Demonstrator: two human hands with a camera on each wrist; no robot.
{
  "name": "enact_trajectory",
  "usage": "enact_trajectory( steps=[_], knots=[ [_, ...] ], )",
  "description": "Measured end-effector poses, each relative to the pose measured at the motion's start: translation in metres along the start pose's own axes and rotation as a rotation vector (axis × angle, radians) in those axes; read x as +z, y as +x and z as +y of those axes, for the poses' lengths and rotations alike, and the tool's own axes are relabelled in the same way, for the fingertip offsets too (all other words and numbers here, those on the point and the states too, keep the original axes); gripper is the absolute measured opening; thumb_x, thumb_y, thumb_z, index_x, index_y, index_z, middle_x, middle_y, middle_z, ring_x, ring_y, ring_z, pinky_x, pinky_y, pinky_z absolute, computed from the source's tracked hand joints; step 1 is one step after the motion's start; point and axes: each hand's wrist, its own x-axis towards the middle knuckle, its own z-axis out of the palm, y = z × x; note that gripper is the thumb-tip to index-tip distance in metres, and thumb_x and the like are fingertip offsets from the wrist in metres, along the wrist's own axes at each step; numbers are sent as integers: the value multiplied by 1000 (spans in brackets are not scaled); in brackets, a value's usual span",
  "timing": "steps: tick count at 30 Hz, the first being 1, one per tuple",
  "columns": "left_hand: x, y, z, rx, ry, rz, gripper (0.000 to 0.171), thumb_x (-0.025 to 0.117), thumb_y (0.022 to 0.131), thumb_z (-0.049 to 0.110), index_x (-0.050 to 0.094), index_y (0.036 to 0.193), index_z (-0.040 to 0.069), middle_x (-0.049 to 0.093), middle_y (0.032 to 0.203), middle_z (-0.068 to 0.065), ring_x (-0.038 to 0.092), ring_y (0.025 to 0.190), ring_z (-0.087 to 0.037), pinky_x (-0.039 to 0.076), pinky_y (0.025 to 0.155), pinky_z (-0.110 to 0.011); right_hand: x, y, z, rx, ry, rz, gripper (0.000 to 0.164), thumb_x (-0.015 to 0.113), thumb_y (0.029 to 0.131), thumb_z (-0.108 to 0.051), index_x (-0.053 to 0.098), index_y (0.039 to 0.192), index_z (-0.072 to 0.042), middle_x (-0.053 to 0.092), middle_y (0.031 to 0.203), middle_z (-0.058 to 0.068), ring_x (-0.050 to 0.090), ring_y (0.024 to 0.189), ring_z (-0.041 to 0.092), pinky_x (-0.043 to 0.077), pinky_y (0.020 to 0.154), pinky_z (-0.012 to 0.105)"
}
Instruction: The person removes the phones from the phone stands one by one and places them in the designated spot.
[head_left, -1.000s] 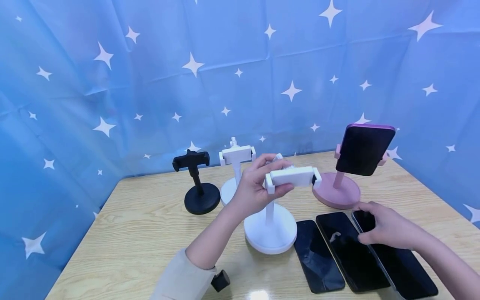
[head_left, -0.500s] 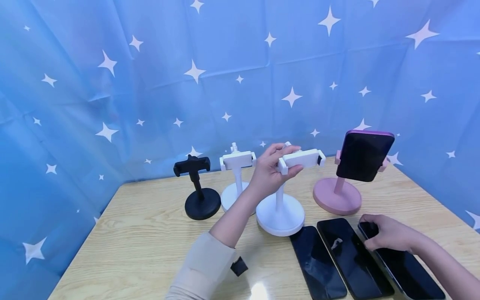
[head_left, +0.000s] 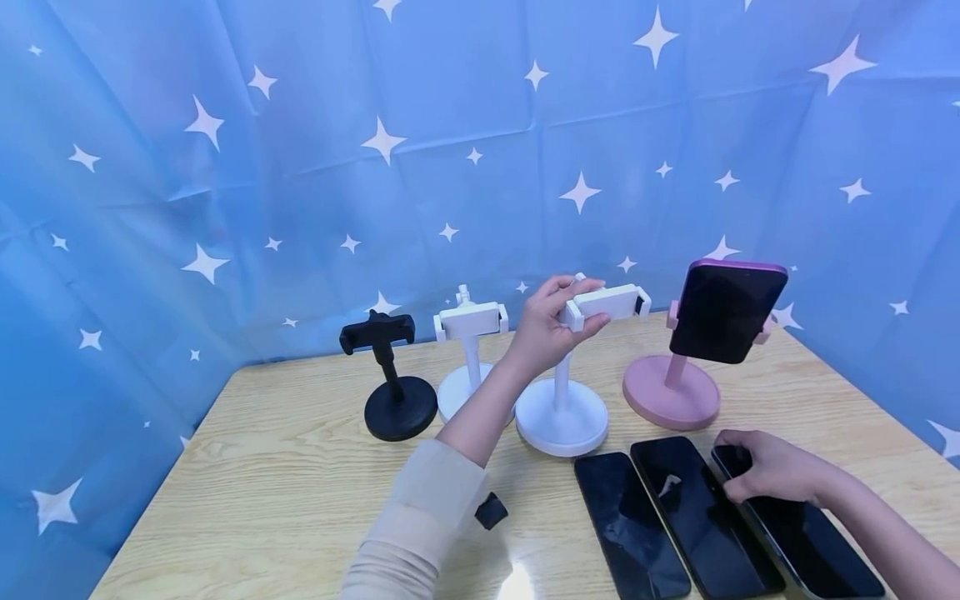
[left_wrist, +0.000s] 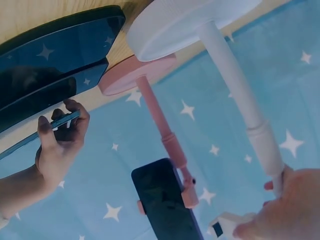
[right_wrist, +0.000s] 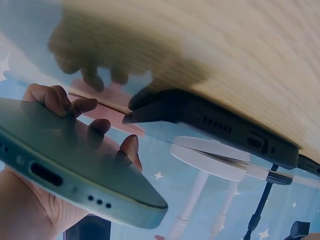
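My left hand (head_left: 551, 325) grips the clamp head of a white phone stand (head_left: 561, 421), thumb in front and fingers behind. Its round base is at the tabletop, just behind the phones. At the right, my right hand (head_left: 780, 471) holds the far end of a black-screened smartphone (head_left: 817, 546) by its two long edges. The right wrist view shows this phone's greenish edge (right_wrist: 100, 200) with fingertips along its far side. Beside it lie a middle smartphone (head_left: 705, 521) and a left smartphone (head_left: 630, 525), dark screens up.
A pink phone stand (head_left: 671, 396) at the back right carries an upright smartphone (head_left: 727, 312). Left of the held stand are another white phone stand (head_left: 468, 321) and a black phone stand (head_left: 401, 408). A starry blue curtain (head_left: 450, 108) hangs behind the wooden table (head_left: 285, 492).
My left hand has moved the white stand backward and slightly right, away from the phones. My right hand keeps its grip at the right phone's far end.
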Motion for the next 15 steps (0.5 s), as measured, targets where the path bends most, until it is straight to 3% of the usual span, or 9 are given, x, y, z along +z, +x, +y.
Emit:
enact_trajectory(
  steps=[9,15],
  knots=[
    [4,6,-6,-56,-18,-34,37,73,78,10,63,113,2,56,107,-13,56,87,-18,46,68,-11,-1,-1,5,12,0,-6,44,67,65,-9,56,106,1,49,98,11,44,89,28,36,65,24],
    [6,9,-9,-47,-5,-51,37,73,77,11,63,113,2,56,106,-13,55,85,-18,45,66,-11,-1,0,4,15,7,-8,44,67,64,-9,56,106,1,49,97,11,44,88,28,35,64,25]
  ],
)
